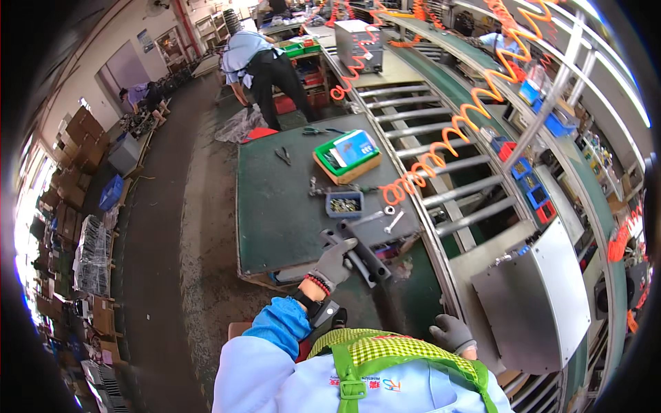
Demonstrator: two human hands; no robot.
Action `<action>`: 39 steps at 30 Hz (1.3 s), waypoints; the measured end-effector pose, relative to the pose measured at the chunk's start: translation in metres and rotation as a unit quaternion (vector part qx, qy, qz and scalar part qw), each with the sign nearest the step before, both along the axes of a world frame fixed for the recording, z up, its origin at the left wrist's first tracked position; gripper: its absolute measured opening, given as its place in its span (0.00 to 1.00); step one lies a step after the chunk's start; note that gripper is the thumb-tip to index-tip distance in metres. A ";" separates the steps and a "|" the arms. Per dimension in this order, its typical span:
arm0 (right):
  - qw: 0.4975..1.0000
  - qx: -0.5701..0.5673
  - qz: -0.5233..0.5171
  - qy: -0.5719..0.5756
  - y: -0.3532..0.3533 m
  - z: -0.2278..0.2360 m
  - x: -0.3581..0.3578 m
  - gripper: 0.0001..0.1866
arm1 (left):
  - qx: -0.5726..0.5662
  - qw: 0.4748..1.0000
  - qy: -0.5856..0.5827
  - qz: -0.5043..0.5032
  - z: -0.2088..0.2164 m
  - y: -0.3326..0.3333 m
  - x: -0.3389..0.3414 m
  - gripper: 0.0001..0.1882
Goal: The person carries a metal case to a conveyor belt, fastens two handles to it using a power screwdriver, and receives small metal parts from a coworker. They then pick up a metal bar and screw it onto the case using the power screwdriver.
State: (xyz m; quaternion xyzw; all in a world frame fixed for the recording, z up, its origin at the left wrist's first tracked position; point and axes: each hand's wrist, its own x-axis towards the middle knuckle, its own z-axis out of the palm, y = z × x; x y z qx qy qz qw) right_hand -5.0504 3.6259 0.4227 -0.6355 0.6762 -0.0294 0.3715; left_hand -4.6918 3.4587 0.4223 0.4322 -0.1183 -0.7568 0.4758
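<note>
My left hand, in a grey glove, is closed around a pair of dark grey bars at the near edge of the green-topped workbench. The bars lie side by side, slanting away from me, with round holes at their ends. My right hand, also gloved, hangs low beside the roller conveyor's frame, its fingers loosely curled and apart, with nothing visible in them. Beyond the bars sits a blue-grey bin of small metal fasteners. A wrench and a metal ring lie to its right.
A green tray with a blue-and-white packet, pliers and an air driver on a coiled orange hose lie on the bench. Rollers run along its right, with a grey metal cabinet nearby. A person bends beyond the bench.
</note>
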 end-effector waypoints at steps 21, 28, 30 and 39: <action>0.869 0.072 0.488 0.045 -0.239 -0.106 0.115 0.23 | 0.068 0.957 0.041 0.278 -0.053 0.011 0.142 0.05; 0.907 0.000 0.421 -0.031 -0.297 -0.107 0.181 0.22 | 0.110 0.909 0.044 0.399 -0.047 0.078 0.212 0.06; 0.917 0.031 0.391 -0.077 -0.299 -0.098 0.208 0.22 | 0.136 0.884 0.015 0.447 -0.040 0.096 0.232 0.06; 0.826 0.001 0.561 0.045 -0.286 -0.093 0.334 0.26 | 0.120 0.828 -0.040 0.547 -0.078 0.149 0.341 0.08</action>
